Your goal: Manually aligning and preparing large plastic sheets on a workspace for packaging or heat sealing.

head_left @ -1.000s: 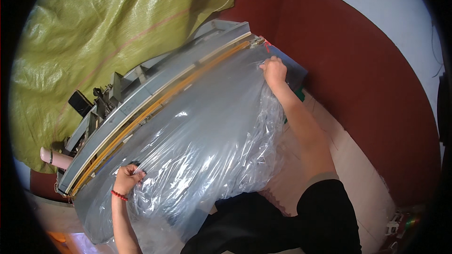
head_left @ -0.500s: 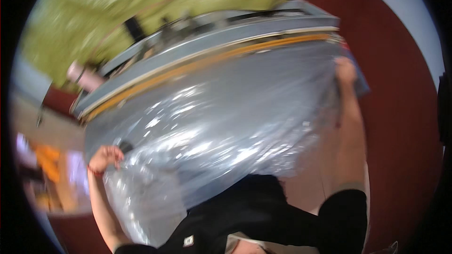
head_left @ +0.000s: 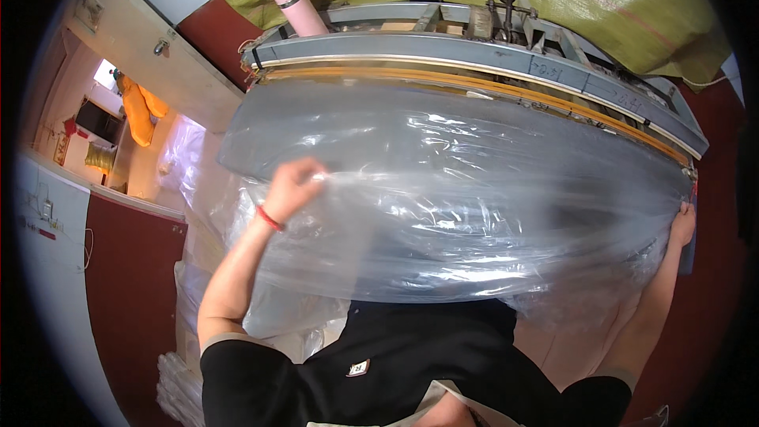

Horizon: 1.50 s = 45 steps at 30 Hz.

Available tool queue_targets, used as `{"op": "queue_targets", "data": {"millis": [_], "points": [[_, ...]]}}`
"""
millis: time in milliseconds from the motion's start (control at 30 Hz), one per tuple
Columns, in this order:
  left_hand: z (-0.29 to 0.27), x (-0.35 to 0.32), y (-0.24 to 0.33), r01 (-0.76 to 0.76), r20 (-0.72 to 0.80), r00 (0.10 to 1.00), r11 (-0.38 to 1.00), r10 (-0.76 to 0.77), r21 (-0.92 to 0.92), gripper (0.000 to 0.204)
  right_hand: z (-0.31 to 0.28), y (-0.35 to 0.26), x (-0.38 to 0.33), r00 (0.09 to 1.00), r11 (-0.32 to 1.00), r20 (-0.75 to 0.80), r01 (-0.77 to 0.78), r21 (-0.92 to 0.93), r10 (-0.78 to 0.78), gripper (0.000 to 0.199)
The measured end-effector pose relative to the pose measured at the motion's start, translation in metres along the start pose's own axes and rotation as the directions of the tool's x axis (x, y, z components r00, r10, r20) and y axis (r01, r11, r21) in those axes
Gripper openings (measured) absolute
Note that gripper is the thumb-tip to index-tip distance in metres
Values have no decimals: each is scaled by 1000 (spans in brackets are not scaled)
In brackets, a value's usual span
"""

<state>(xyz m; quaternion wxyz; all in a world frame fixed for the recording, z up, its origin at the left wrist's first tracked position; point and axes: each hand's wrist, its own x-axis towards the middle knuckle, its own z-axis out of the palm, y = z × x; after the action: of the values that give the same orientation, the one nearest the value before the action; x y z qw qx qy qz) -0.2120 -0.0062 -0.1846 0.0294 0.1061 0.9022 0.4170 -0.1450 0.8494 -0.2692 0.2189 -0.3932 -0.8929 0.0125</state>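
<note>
A large clear plastic sheet point(head_left: 482, 253) lies over the flat grey top point(head_left: 332, 115) of a long machine and hangs down on my side. Creases in the plastic run from hand to hand. Over the left part of the top, my left hand point(head_left: 294, 188) pinches the sheet, drawing it up into a fold at the fingertips. A red band point(head_left: 269, 219) circles that wrist. At the far right end, my right hand point(head_left: 683, 225) has its fingers closed on the sheet's edge by the machine's corner.
A grey metal beam point(head_left: 379, 49) with orange strips point(head_left: 443, 79) runs along the machine's back. Behind it stand a pink bottle point(head_left: 296, 6), a dark metal clamp point(head_left: 508, 12) and a yellow-green woven sheet point(head_left: 624, 0). More crumpled plastic point(head_left: 180, 387) lies at the lower left, near a doorway.
The view has swung round, so the machine sits differently in the picture. My left hand has come in over the top and now pinches the plastic sheet. My right hand remains at the right end.
</note>
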Motion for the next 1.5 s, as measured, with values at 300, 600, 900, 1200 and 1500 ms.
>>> {"op": "queue_targets", "data": {"millis": [300,600,900,1200,1500], "points": [[-211,10,39,286,-641,722,731,260,619,9,17,18,13,1000,999,4,12,40,-12,33],[-30,-12,53,-31,288,899,607,-331,794,49,9,19,10,1000,999,20,17,31,-18,32],[-208,-5,60,293,-494,804,503,331,813,26,10,19,10,999,999,-15,42,-12,-42,32],[-115,-74,-109,377,-220,826,220,-519,900,80,16,14,10,1000,1000,-2,24,5,-24,34],[-21,-7,8,-135,-62,969,717,241,684,16,9,27,13,999,1000,-29,14,-9,-14,33]]}}
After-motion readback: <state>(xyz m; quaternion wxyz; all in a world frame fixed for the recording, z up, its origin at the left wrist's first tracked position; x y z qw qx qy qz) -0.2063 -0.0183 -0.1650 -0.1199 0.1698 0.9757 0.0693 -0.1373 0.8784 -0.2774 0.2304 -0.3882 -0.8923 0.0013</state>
